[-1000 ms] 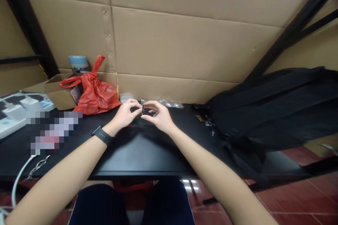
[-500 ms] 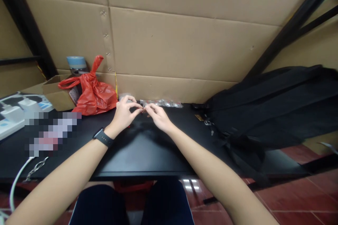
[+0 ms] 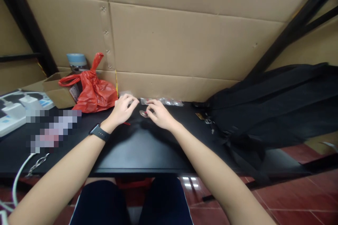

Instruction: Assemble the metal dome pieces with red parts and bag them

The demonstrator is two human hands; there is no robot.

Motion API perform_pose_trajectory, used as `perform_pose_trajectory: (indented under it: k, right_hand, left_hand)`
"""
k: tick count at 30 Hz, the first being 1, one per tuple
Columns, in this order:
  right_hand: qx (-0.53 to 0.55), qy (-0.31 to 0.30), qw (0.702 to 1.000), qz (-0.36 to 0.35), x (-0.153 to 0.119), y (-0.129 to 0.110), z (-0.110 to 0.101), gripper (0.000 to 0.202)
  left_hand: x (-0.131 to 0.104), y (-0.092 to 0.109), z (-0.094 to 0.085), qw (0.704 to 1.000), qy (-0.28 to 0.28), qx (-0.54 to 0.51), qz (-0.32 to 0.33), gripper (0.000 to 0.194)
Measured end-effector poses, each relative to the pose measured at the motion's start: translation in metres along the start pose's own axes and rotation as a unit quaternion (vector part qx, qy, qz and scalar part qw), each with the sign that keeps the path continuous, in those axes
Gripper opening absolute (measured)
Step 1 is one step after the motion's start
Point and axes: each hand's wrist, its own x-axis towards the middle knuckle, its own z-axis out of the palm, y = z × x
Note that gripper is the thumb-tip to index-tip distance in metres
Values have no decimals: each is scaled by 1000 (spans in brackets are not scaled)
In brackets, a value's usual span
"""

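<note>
My right hand (image 3: 159, 113) pinches a small clear round disc (image 3: 143, 113) with a bit of red on it, just above the black table. The disc looks like a suction cup, but it is too small to be sure. My left hand (image 3: 125, 108) is apart from it, fingers curved and spread from the thumb, with nothing seen in them. Under that hand a thin red loop (image 3: 127, 123) lies on the tabletop. Behind my hands, small clear plastic packets (image 3: 168, 102) with red bits lie in a row along the cardboard wall. My left wrist carries a dark watch.
To the left stand a red plastic bag (image 3: 95, 93), a cardboard box (image 3: 61, 95), a blue-lidded bottle (image 3: 76, 59) and a white power strip (image 3: 12, 121). A black backpack (image 3: 277, 105) covers the right end, with keys (image 3: 208, 122) beside it. Cardboard (image 3: 174, 42) closes the back.
My hands have parted from where they met over a small thing. The left moved slightly left and its fingers loosened; the disc shows in my right hand, and the red loop is more visible.
</note>
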Motion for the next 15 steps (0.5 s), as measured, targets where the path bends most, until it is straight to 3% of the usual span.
perform_pose_trajectory:
  k: [7, 11, 15]
  right_hand:
    - [12, -20, 1000, -1, 0, 0, 0, 13]
    - [30, -44, 998, 12, 0, -2, 1, 16]
    - [37, -57, 997, 25, 2, -1, -2, 19]
  left_hand:
    - [-10, -3, 10, 979, -191, 41, 54, 37]
    - [-11, -7, 14, 972, -220, 53, 57, 36]
    - [-5, -17, 1, 976, -202, 70, 49, 34]
